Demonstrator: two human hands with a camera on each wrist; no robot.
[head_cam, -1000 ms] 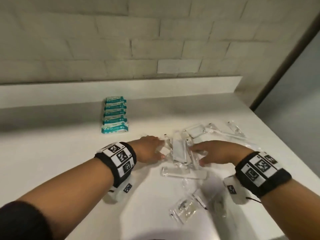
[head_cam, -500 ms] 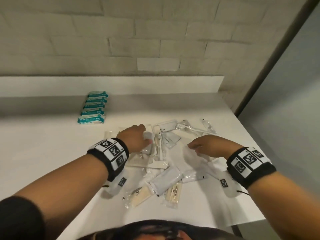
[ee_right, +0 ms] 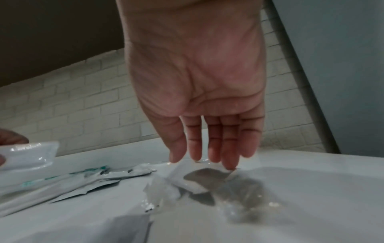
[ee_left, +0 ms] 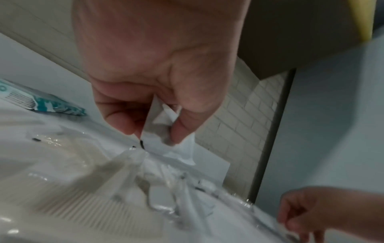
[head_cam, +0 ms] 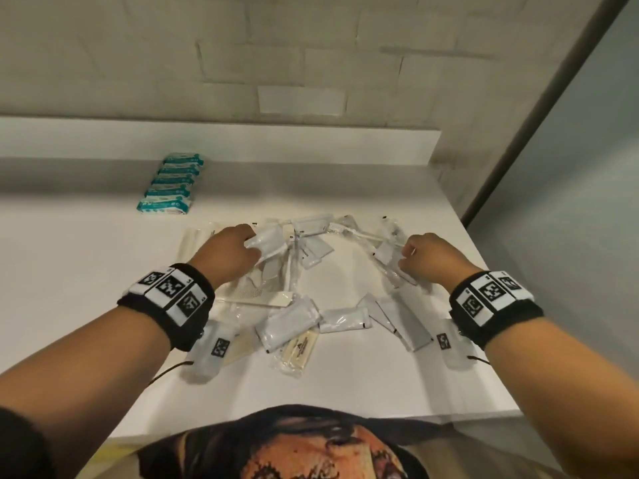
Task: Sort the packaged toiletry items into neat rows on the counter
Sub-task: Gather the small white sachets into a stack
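Loose toiletry packets lie in a heap on the white counter [head_cam: 86,271]. My left hand [head_cam: 254,248] pinches a white sachet [head_cam: 271,242] between thumb and fingers at the heap's far left; in the left wrist view the white sachet [ee_left: 182,151] hangs crumpled from the left hand [ee_left: 153,131]. My right hand [head_cam: 406,257] is over the heap's right side. Its straight fingers [ee_right: 228,152] point down and touch a clear packet [ee_right: 197,179]. A neat row of teal packs [head_cam: 173,184] lies at the back left.
A packaged comb [head_cam: 256,299], white sachets [head_cam: 287,323] and a beige soap packet [head_cam: 297,350] lie near me. Toothbrush packets [head_cam: 359,233] sit at the far side. The counter ends at a right edge [head_cam: 484,305] and a front edge [head_cam: 311,421].
My hands have spread apart across the heap. The left hand now pinches a white sachet; the right hand has moved right onto a clear packet.
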